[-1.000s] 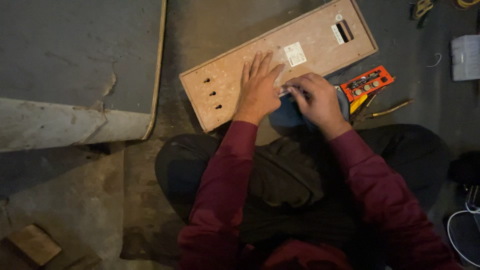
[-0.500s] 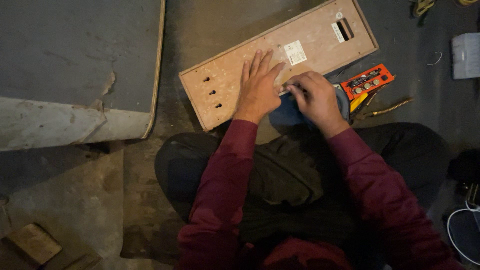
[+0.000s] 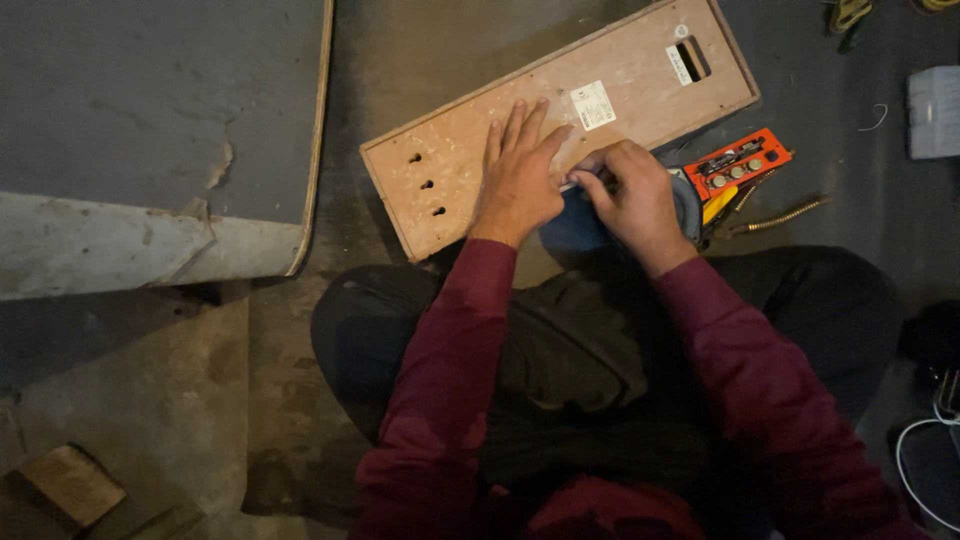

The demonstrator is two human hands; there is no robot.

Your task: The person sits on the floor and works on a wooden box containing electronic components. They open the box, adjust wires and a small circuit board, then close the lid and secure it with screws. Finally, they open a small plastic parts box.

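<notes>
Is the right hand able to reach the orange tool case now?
Probably yes: the orange tool case lies just beside the right hand on the floor, and nothing stands between them.

board [image 3: 640, 90] on floor | left hand [image 3: 517, 180] on board | toolbox [image 3: 738, 165] right of hands

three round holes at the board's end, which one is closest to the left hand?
The hole nearest the person, last in the row on the board. It sits just beside the left hand near the wrist; the other two lie farther up and away.
</notes>
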